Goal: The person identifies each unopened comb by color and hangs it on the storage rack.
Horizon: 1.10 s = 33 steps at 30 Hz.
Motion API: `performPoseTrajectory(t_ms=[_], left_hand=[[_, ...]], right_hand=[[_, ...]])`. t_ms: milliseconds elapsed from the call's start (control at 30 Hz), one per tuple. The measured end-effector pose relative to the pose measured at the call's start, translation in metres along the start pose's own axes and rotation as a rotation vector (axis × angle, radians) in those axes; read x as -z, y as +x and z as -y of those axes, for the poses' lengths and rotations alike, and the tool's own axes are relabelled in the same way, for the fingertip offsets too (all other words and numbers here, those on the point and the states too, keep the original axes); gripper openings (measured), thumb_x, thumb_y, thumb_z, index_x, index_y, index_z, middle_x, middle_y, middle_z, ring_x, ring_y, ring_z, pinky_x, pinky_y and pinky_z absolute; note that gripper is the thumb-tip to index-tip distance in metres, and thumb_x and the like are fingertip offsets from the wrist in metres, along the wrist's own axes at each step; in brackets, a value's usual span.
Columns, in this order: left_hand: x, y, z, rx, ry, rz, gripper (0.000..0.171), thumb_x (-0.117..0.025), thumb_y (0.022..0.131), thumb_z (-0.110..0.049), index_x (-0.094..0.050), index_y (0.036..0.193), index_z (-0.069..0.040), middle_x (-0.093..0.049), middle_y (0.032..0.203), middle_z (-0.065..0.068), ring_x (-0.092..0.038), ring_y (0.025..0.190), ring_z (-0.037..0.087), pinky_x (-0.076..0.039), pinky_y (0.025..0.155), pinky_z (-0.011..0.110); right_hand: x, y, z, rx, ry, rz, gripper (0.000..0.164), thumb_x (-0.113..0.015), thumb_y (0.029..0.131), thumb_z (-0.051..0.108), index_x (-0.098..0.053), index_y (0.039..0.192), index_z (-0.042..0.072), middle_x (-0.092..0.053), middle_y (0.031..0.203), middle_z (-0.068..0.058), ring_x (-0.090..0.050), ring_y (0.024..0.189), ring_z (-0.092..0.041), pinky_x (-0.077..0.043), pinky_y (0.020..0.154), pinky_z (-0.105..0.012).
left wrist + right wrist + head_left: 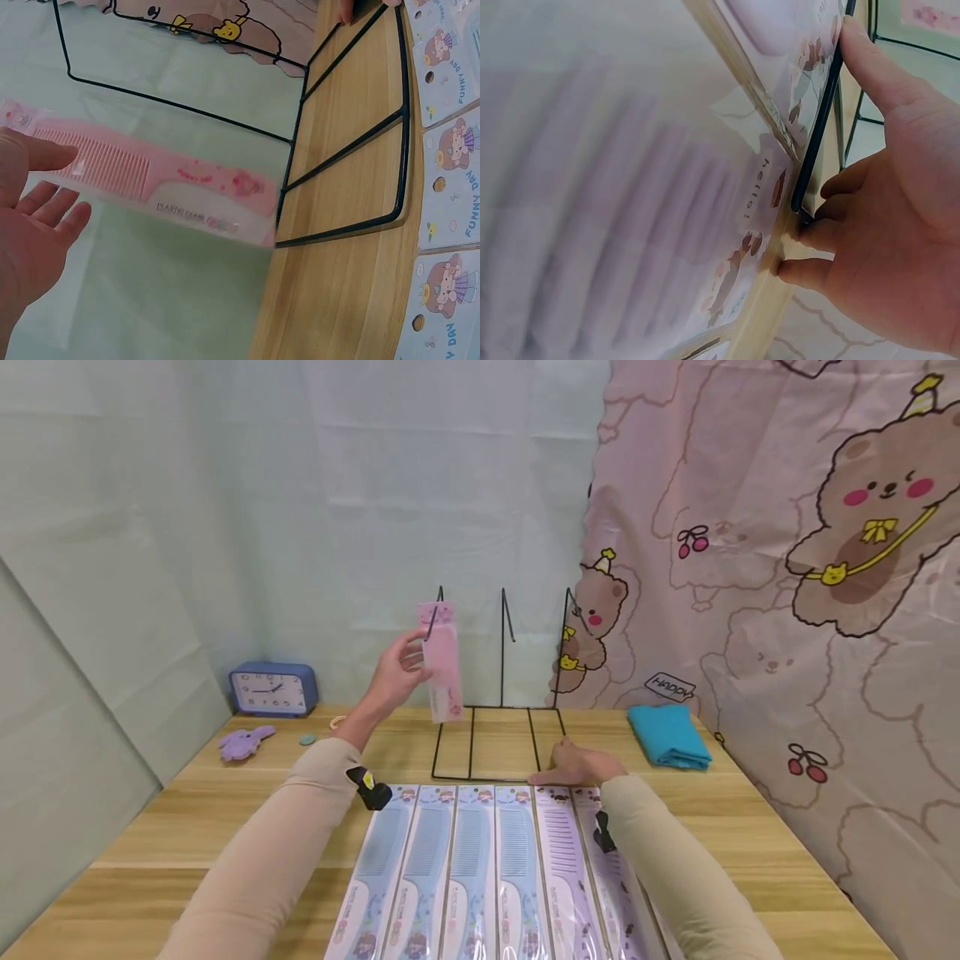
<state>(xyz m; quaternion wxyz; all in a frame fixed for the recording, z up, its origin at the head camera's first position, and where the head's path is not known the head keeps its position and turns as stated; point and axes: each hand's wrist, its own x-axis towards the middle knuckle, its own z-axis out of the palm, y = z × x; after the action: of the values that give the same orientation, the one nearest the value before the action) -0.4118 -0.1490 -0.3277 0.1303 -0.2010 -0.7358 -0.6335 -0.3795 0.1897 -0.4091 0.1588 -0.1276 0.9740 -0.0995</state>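
Observation:
A pink comb in clear packaging hangs upright at the left hook of a black wire display rack. My left hand pinches it by its left edge, and the thumb overlaps the front of the package. In the left wrist view the comb's teeth and printed handle show. My right hand holds the front right corner of the rack's base, its thumb along the front bar and its other fingers at the side. Blue packaged combs and purple ones lie in a row before the rack.
On the left of the wooden table stand a blue clock and a purple clip, with a small green round piece near them. A folded turquoise cloth lies at the right. Curtains hang behind.

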Motion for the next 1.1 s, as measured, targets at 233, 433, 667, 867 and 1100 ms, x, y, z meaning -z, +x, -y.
performPoseTrajectory(t_ms=[233,433,667,867,1100], left_hand=[[0.008,-0.005,0.000,-0.028,0.051,0.001,0.067,-0.060,0.094,0.011,-0.041,0.153,-0.012,-0.034,0.157,0.018,-0.034,0.143,0.035,-0.038,0.111,0.052],[0.016,-0.017,-0.010,-0.039,0.061,-0.045,0.066,-0.063,0.093,0.006,-0.040,0.153,-0.009,-0.028,0.160,0.017,-0.032,0.143,0.040,-0.037,0.112,0.053],[0.024,-0.047,-0.008,0.107,0.087,-0.088,0.075,-0.065,0.095,-0.002,-0.025,0.158,-0.008,-0.026,0.158,0.020,-0.037,0.140,0.037,-0.043,0.108,0.051],[0.023,-0.075,0.001,0.234,0.179,0.019,0.085,-0.069,0.094,-0.009,-0.014,0.159,-0.006,-0.025,0.157,0.026,-0.035,0.140,0.042,-0.043,0.107,0.054],[0.031,-0.113,0.014,0.334,0.272,0.120,0.094,-0.073,0.093,-0.028,-0.011,0.158,-0.003,-0.030,0.152,0.030,-0.037,0.137,0.046,-0.043,0.105,0.057]], right_hand=[[0.005,0.001,-0.001,0.014,-0.011,0.004,0.065,-0.059,0.087,0.071,-0.061,0.092,0.007,-0.037,0.147,-0.032,-0.059,0.084,-0.025,-0.050,0.080,-0.041],[0.009,-0.002,-0.005,0.017,-0.026,0.006,0.063,-0.058,0.088,0.071,-0.059,0.081,0.009,-0.033,0.151,-0.034,-0.058,0.075,-0.023,-0.048,0.077,-0.040],[0.004,0.000,-0.006,0.025,-0.002,0.008,0.062,-0.058,0.088,0.071,-0.060,0.080,0.009,-0.037,0.148,-0.032,-0.056,0.073,-0.022,-0.047,0.074,-0.037],[0.001,-0.001,-0.006,0.003,0.005,-0.006,0.061,-0.060,0.087,0.070,-0.060,0.082,0.008,-0.047,0.134,-0.025,-0.056,0.078,-0.023,-0.046,0.072,-0.036],[0.000,0.000,-0.003,0.007,0.000,-0.005,0.065,-0.060,0.085,0.072,-0.063,0.086,0.007,-0.044,0.139,-0.028,-0.055,0.076,-0.021,-0.049,0.072,-0.037]])
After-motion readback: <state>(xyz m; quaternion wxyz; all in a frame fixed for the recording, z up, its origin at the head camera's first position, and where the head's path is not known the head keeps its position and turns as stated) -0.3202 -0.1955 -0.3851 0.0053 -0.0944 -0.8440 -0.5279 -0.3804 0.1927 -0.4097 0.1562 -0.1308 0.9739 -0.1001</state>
